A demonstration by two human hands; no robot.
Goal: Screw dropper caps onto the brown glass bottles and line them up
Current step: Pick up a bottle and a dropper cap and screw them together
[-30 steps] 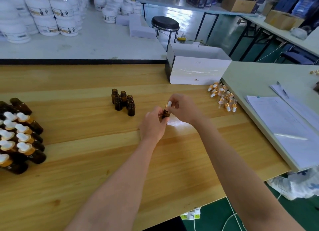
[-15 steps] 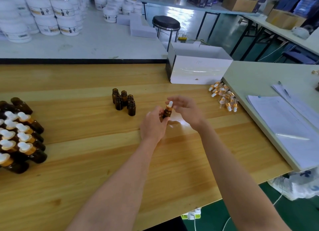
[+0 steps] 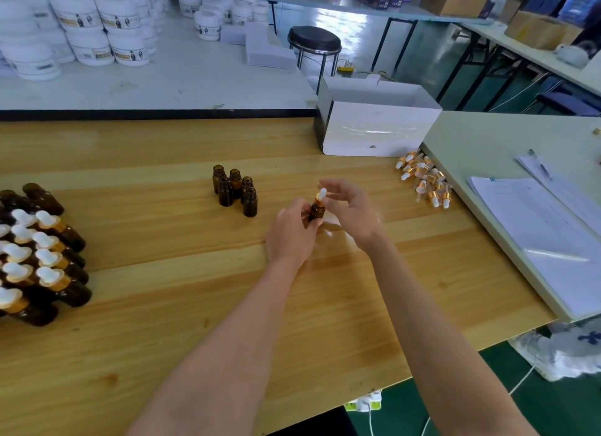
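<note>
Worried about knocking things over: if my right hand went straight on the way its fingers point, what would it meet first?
Probably the dropper cap on the bottle that the left hand holds; the right hand points left at it.

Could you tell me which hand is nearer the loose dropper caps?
Right. The right hand hovers left of the loose dropper caps; the left hand, gripping the brown glass bottle, is farther left.

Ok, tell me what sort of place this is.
Likely a cosmetics packing workshop: stacked white jars on the back table, capped brown bottles laid at left, loose dropper caps piled at right.
</note>
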